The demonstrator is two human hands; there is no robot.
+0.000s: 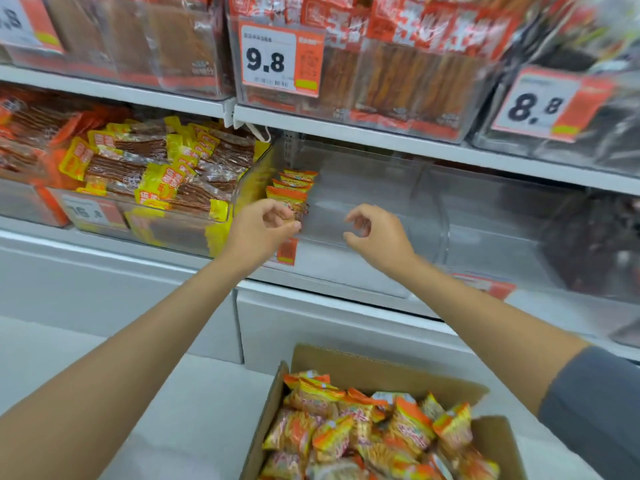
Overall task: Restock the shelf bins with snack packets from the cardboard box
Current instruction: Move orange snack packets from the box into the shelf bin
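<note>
Left hand (263, 226) mid-frame, fingers curled at the snack packets (294, 187) in clear bin (381, 188); grasp can't tell. Right hand (375, 235) loosely curled, holding nothing. Cardboard box (346, 362) bottom right.

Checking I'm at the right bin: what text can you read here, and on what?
"9.8": middle price tag, on an upper-shelf bin.
"8.8": right price tag, also on the upper shelf.
".8", rest cut off: top-left tag.
Lower-left tag: number blurred.
Print on the snack packets: too blurred to read.
</note>
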